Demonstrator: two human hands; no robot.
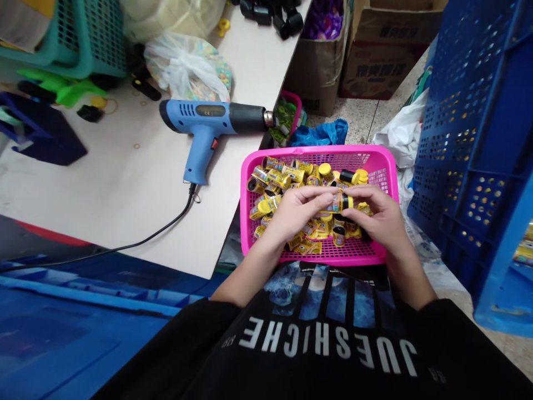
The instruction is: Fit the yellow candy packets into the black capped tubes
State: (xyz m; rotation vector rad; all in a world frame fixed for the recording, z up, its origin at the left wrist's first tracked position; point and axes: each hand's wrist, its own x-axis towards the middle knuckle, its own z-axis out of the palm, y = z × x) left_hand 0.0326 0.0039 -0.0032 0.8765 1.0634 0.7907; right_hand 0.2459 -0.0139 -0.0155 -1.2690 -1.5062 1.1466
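Note:
Over a pink plastic basket [318, 150], my two hands hold one small tube [335, 203] lying sideways, with a printed yellow wrapper and a yellow cap [347, 201] at its right end. My left hand [303, 206] grips the wrapped body, thumb on top. At the capped end, the thumb and fingers of my right hand [377, 213] close around the black and yellow part. Several similar tubes [278, 178], some with dark open ends, fill the basket below, along with loose yellow caps [361, 176] and flat printed wrappers [308, 246].
A blue heat gun [204, 125] lies on the white table [125, 183] to the left, its black cord [166, 228] trailing off the edge. Behind it sits a knotted plastic bag [189, 66]. Blue perforated crates [470, 139] stand at right; cardboard boxes [377, 61] are at the back.

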